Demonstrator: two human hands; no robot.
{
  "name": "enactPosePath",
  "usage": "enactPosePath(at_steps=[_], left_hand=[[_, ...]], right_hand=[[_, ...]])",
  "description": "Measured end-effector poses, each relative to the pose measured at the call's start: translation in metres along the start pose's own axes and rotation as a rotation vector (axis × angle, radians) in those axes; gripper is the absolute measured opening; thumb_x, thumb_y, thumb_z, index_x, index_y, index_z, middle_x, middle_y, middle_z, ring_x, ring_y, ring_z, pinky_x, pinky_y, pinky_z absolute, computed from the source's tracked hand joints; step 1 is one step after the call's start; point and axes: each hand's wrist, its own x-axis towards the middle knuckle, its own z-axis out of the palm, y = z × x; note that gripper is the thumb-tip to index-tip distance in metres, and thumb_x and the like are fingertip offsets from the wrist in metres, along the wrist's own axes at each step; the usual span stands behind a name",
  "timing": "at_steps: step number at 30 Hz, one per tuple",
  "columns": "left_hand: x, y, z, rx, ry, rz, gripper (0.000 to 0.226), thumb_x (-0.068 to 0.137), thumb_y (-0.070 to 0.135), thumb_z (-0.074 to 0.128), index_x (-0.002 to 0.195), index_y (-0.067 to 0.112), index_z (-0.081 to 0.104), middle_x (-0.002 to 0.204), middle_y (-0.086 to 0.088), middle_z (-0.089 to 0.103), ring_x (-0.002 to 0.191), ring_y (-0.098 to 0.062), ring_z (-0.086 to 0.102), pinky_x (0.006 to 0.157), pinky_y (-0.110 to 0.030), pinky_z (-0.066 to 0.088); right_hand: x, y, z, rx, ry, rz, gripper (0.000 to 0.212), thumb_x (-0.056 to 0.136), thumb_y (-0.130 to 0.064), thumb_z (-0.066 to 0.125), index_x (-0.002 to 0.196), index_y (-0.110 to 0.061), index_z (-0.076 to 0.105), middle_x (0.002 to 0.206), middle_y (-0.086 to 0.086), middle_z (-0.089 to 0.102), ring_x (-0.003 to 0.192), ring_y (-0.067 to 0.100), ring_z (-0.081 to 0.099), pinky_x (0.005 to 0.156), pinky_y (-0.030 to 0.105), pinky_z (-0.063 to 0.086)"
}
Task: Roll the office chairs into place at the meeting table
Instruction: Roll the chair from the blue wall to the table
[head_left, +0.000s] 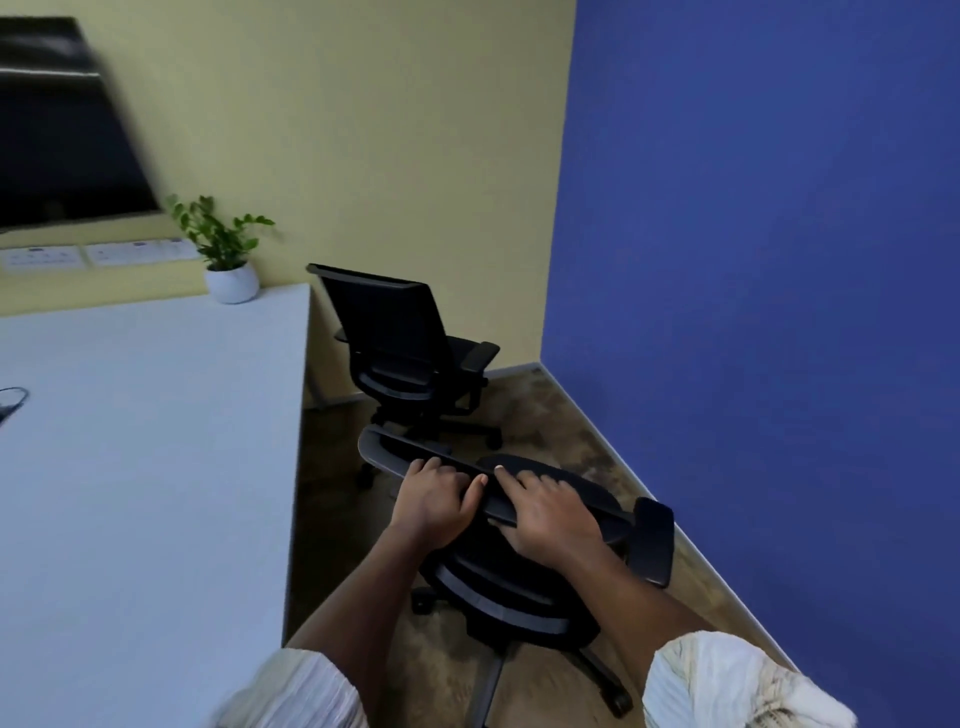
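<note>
A black office chair (530, 597) stands right below me, between the white meeting table (145, 467) and the blue wall. My left hand (434, 501) and my right hand (550, 512) both grip the top edge of its backrest, side by side. A second black office chair (400, 353) stands farther off near the table's far right corner, its back turned toward me and the seat angled away from the table.
The blue wall (753, 260) runs close along the right, leaving a narrow strip of brown floor (545, 415). A potted plant (228, 260) sits on the table's far corner. A dark screen (62, 130) hangs on the yellow wall.
</note>
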Motion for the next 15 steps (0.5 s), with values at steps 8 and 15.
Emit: enactPosePath(at_steps=[8,15], left_hand=[[0.024,-0.028,0.013,0.052,0.102,-0.152,0.056,0.101,0.053,0.030,0.067,0.019,0.060,0.072,-0.005,0.068,0.078,-0.027,0.060,0.077,-0.039,0.038],[0.040,-0.040,0.016,0.064,0.138,-0.282,0.055,0.100,0.057,0.031,0.060,0.021,0.045,0.065,-0.007,0.066,0.066,-0.030,0.063,0.063,-0.038,0.034]], right_hand=[[0.092,0.027,0.009,0.004,-0.054,-0.192,0.083,0.088,-0.059,0.056,0.158,-0.029,0.021,0.140,0.001,0.051,0.126,0.026,0.049,0.102,0.041,0.040],[0.154,0.034,0.011,0.031,-0.032,-0.279,0.074,0.081,-0.053,0.060,0.147,-0.027,0.040,0.137,-0.004,0.055,0.129,0.021,0.049,0.109,0.038,0.033]])
